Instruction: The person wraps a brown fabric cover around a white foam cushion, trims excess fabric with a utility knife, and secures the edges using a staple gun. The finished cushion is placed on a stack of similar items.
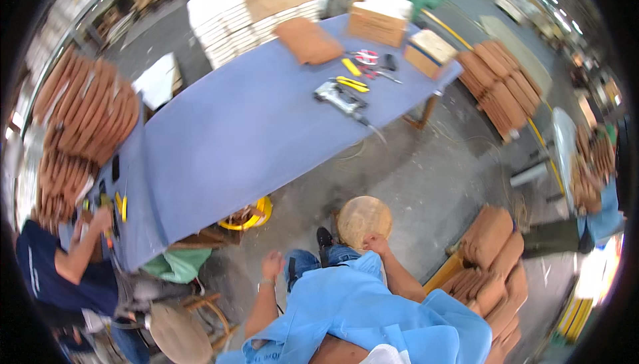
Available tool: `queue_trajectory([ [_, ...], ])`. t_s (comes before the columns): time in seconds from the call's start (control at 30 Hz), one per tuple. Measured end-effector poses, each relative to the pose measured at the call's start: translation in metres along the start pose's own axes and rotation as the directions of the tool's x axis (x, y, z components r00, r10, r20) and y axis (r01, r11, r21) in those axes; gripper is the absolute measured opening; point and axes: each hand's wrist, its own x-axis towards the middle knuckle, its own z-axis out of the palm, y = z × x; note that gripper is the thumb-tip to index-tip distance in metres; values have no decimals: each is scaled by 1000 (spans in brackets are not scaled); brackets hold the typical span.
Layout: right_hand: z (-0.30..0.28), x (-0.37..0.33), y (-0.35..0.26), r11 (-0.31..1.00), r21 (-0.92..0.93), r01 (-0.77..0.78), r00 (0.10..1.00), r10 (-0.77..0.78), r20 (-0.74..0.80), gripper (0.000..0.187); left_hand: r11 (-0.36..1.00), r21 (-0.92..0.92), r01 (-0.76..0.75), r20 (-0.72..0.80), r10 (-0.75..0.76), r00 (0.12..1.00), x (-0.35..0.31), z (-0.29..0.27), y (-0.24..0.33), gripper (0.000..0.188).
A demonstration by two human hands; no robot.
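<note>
My right hand (377, 244) is at the near edge of a round wooden stool (363, 217), its fingers closed over the rim. To the left, my left hand (272, 265) hangs in the air beside my knee, holding nothing, with its fingers apart. A blue-covered table (219, 124) stretches out in front of me. On its right part lie a grey staple gun (341, 99) with a hose, yellow-handled pliers (353, 84) and a yellow tool (351, 67). One brown cushion (308, 40) lies near the table's far edge.
Cardboard boxes (378, 21) stand at the table's far right end. A yellow-rimmed bucket (256, 217) sits under the near edge. Brown cushions are piled behind me on the right (489, 257) and at the far left (86, 111). A co-worker (66, 264) works at the left end.
</note>
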Motion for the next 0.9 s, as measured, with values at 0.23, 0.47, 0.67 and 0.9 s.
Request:
queue_trajectory([
  [0.23,25,52,-85,989,-15,-145,989,145,-5,14,994,-95,-58,19,60,998,22,38,142,42],
  [0.47,88,127,-110,996,5,-94,988,93,125,21,955,-289,-69,62,91,994,56,6,184,38],
  [0.67,153,142,-203,944,-329,5,988,47,150,23,964,-262,-46,104,75,992,104,-61,259,38],
  [0.9,157,142,-381,941,333,53,996,-73,49,32,994,-102,25,190,-6,982,186,-78,325,36],
])
